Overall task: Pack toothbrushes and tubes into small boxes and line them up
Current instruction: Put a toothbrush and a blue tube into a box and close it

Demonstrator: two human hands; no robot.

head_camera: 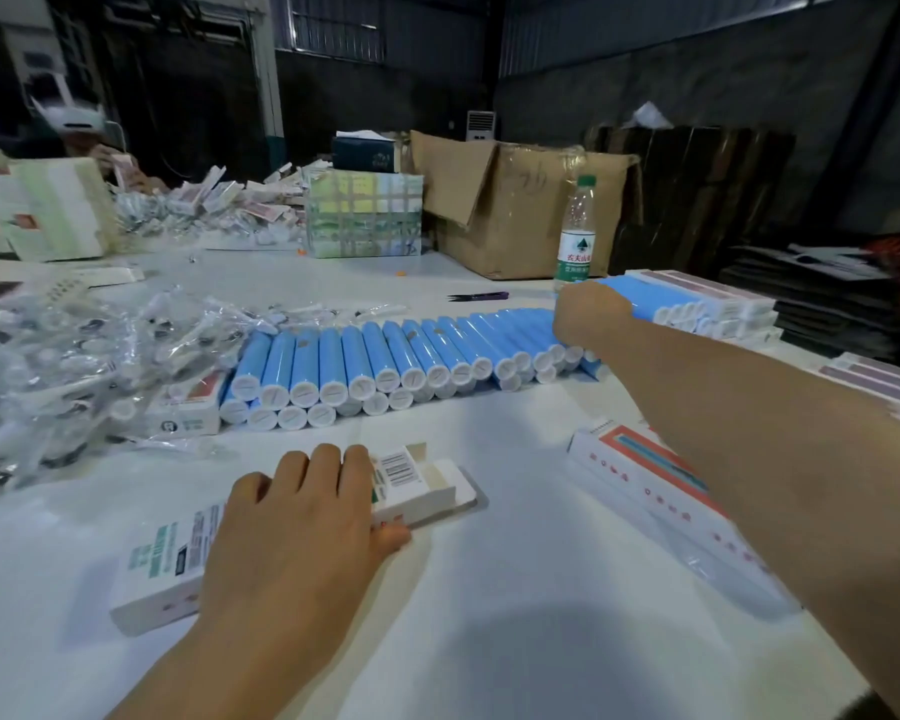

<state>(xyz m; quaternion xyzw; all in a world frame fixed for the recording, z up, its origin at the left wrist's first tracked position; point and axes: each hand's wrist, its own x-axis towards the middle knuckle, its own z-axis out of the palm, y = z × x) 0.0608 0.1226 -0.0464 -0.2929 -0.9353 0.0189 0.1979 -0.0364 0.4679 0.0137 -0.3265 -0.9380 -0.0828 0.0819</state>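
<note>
My left hand [302, 517] lies flat on a long white small box [417, 491] in front of me, its right end flap open. My right hand [591, 317] reaches far to the right end of a stacked row of blue tubes [365, 356] with white caps and closes around one tube there. Clear-wrapped toothbrushes [74, 356] lie heaped at the left. A stack of flat white-and-orange boxes [655, 475] sits under my right forearm. Packed boxes [718, 298] lie lined up at the far right.
A water bottle [575, 236] stands behind the tubes, beside an open cardboard carton [515, 210]. Small purple scissors [476, 296] lie on the white table [489, 615]. Another person works at the far left behind a heap of boxes [219, 200].
</note>
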